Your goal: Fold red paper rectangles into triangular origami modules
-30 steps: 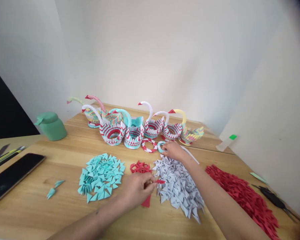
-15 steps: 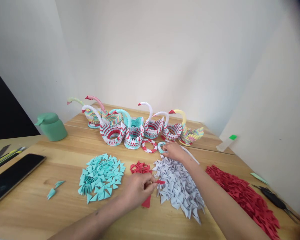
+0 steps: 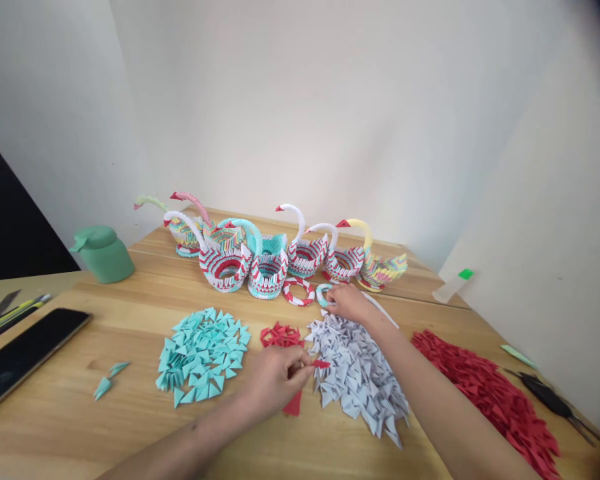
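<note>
1. On the bench (image 3: 130,427), seen from the head camera, the left hand (image 3: 273,380) is pinching a red paper piece (image 3: 322,364), grip clamped on it.
2. Farther back, the right hand (image 3: 347,301) is resting its fingers on a small teal ring (image 3: 323,293) beside the white pile (image 3: 357,373); whether that grip is closing, I cannot tell.
3. Keeping the pinch light should be sparing the folds.

A small folded red paper triangle (image 3: 322,364) is pinched at the left hand's (image 3: 275,380) fingertips, pointing toward the white pile (image 3: 357,377) beneath the right hand (image 3: 347,303).
</note>
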A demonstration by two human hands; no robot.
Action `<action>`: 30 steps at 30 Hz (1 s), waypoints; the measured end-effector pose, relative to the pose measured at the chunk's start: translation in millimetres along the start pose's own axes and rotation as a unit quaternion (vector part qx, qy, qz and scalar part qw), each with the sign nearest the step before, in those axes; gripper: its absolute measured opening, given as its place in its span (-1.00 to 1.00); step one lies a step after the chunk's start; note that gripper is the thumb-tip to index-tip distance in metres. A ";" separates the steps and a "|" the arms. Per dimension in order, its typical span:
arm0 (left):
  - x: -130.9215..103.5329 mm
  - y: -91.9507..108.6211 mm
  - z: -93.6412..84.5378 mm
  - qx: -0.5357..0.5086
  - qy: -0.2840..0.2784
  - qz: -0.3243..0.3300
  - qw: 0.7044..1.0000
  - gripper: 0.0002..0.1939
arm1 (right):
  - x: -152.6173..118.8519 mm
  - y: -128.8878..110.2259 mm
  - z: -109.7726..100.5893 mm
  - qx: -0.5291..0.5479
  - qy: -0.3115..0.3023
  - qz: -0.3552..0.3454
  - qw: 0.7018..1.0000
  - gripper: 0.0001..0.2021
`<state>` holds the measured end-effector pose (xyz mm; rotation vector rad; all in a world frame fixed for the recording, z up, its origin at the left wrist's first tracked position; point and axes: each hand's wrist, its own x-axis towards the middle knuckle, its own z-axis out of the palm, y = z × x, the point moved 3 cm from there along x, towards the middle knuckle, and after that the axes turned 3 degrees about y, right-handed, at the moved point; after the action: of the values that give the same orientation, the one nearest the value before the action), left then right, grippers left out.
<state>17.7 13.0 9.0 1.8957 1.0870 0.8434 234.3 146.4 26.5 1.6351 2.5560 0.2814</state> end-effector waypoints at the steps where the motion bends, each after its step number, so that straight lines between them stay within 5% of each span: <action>1: 0.1 0.1 -0.1 0.000 -0.001 0.000 1.000 -0.86 | 0.0 0.2 0.3 0.000 0.000 0.001 1.000 -0.90; 18: 0.3 -0.7 0.4 0.000 -0.006 0.004 1.000 -0.86 | 5.1 -15.0 -22.7 0.068 0.066 -0.008 0.995 -0.78; 24: 0.2 -0.9 0.5 0.004 0.006 0.006 1.000 -0.86 | 18.4 -47.1 -8.7 0.077 0.078 -0.043 0.993 -0.73; 30: 0.6 1.7 -1.0 -0.009 0.002 0.006 1.000 -0.86 | 24.9 -55.1 2.1 0.069 0.070 -0.056 0.994 -0.80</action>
<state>17.8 13.3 11.1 1.8882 1.0670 0.8611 175.2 146.7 13.6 1.5576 2.8188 0.2217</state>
